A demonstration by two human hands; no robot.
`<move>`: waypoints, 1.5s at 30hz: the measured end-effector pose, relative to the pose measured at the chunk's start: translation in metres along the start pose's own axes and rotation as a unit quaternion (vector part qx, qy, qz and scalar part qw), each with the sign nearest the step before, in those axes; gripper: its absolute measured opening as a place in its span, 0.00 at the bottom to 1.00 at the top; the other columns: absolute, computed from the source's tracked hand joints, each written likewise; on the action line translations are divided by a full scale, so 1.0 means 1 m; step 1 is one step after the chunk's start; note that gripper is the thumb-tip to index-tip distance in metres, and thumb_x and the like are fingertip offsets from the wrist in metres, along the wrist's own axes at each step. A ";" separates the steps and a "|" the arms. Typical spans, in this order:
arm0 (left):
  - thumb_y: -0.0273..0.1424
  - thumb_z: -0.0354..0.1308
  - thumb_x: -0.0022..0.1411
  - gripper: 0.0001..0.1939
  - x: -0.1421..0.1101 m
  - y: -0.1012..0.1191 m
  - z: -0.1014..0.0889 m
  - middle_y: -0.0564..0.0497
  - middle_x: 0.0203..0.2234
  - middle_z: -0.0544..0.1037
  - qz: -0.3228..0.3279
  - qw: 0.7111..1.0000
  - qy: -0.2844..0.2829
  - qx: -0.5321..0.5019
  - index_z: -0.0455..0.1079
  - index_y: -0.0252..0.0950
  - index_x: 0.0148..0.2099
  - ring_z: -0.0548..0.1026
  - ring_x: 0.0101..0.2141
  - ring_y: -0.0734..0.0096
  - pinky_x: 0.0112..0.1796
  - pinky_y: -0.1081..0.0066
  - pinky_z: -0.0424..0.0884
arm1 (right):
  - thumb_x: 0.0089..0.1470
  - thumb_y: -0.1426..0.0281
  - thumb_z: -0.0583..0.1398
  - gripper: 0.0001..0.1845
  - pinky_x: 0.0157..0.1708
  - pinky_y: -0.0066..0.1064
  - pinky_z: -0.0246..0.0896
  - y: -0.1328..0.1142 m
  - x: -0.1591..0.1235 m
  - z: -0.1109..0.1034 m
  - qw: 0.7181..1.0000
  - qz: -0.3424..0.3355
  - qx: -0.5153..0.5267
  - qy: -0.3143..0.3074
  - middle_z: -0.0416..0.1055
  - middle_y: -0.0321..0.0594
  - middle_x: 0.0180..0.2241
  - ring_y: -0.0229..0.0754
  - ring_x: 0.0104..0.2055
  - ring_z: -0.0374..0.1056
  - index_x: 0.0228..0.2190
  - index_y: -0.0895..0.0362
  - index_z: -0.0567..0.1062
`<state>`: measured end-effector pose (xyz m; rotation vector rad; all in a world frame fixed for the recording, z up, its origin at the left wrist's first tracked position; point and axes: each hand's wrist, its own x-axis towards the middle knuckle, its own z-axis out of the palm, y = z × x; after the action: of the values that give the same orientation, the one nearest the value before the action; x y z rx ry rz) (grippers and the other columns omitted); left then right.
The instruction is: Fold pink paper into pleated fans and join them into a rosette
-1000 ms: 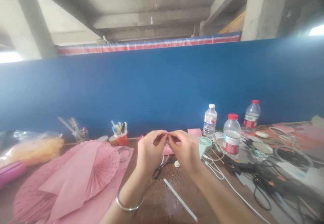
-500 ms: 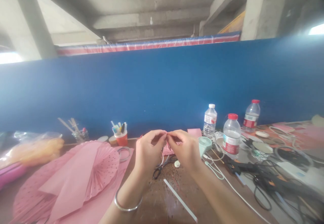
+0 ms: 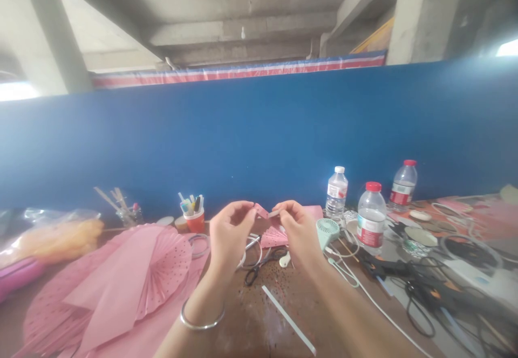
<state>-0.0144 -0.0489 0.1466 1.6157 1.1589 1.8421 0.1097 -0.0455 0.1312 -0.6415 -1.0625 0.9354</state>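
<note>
Between my two hands a small pink paper strip [image 3: 261, 212] is held up above the table, its left part pinched by my left hand [image 3: 231, 232]. The fingers and thumb of my right hand [image 3: 298, 232] close on its right end, which looks paler, like a whitish backing. Below and behind the hands lies a pink folded paper piece with dark holes [image 3: 274, 236]. Black-handled scissors [image 3: 251, 276] rest on the table under my hands. Nearer to me is a white strip [image 3: 288, 319], lying slantwise amid scattered small dark bits.
Pink pleated paper fans [image 3: 121, 288] cover the left side. A red-and-white cup of pens [image 3: 195, 220] stands at the back. To the right are a mint handheld fan [image 3: 327, 229], water bottles [image 3: 371, 219], cables and a black glue gun [image 3: 382, 266]. A blue partition [image 3: 251, 142] rises behind.
My hands have moved apart, the left one leftwards, and the pink strip now shows between the fingertips. More of the holed paper piece behind is visible.
</note>
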 end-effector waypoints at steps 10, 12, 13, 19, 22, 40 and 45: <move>0.16 0.57 0.48 0.05 0.056 -0.071 -0.047 0.49 0.23 0.76 -0.199 0.891 0.168 -0.371 0.70 0.29 0.29 0.76 0.26 0.73 0.30 0.75 0.74 | 0.43 0.71 0.54 0.01 0.24 0.28 0.66 0.030 0.034 -0.034 0.979 0.110 0.086 0.146 0.72 0.39 0.25 0.38 0.27 0.69 0.23 0.55 0.65; 0.15 0.55 0.49 0.06 0.060 -0.083 -0.052 0.49 0.22 0.76 -0.205 0.885 0.176 -0.378 0.69 0.29 0.28 0.76 0.26 0.73 0.31 0.74 0.74 | 0.44 0.70 0.53 0.02 0.22 0.28 0.64 0.039 0.038 -0.041 0.988 0.082 -0.008 0.134 0.71 0.37 0.22 0.38 0.25 0.68 0.22 0.55 0.65; 0.15 0.55 0.50 0.07 0.060 -0.086 -0.053 0.49 0.22 0.76 -0.206 0.885 0.178 -0.378 0.69 0.29 0.28 0.76 0.26 0.73 0.31 0.74 0.75 | 0.43 0.70 0.53 0.03 0.21 0.27 0.62 0.042 0.040 -0.045 0.988 0.076 -0.037 0.129 0.70 0.36 0.21 0.37 0.24 0.67 0.22 0.55 0.65; 0.15 0.55 0.50 0.07 0.058 -0.083 -0.049 0.49 0.22 0.76 -0.214 0.885 0.159 -0.381 0.69 0.30 0.29 0.76 0.25 0.73 0.29 0.75 0.75 | 0.35 0.72 0.61 0.10 0.23 0.28 0.52 0.047 0.041 -0.058 0.977 0.066 -0.201 0.029 0.62 0.33 0.12 0.39 0.22 0.62 0.10 0.56 0.66; 0.15 0.55 0.50 0.06 0.054 -0.076 -0.043 0.48 0.22 0.76 -0.220 0.889 0.138 -0.378 0.70 0.29 0.29 0.76 0.24 0.73 0.27 0.76 0.74 | 0.39 0.67 0.62 0.11 0.28 0.30 0.54 0.046 0.034 -0.047 0.969 0.059 -0.237 -0.029 0.66 0.35 0.15 0.40 0.25 0.65 0.12 0.57 0.69; 0.17 0.57 0.49 0.05 0.040 -0.058 -0.025 0.49 0.23 0.76 -0.229 0.901 0.055 -0.365 0.70 0.28 0.31 0.76 0.24 0.75 0.29 0.78 0.74 | 0.40 0.71 0.65 0.09 0.27 0.25 0.66 0.044 0.010 -0.008 0.934 0.258 0.226 -0.104 0.75 0.42 0.27 0.37 0.28 0.71 0.27 0.61 0.73; 0.17 0.57 0.49 0.06 0.040 -0.056 -0.025 0.48 0.23 0.76 -0.235 0.900 0.051 -0.364 0.70 0.28 0.32 0.75 0.24 0.75 0.29 0.78 0.74 | 0.37 0.71 0.66 0.10 0.23 0.22 0.64 0.044 0.011 -0.008 0.940 0.254 0.212 -0.087 0.73 0.38 0.24 0.35 0.25 0.70 0.25 0.61 0.73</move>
<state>-0.0584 0.0056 0.1259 0.7480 0.6706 1.7328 0.1051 -0.0155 0.0971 -0.4813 -0.8169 1.6451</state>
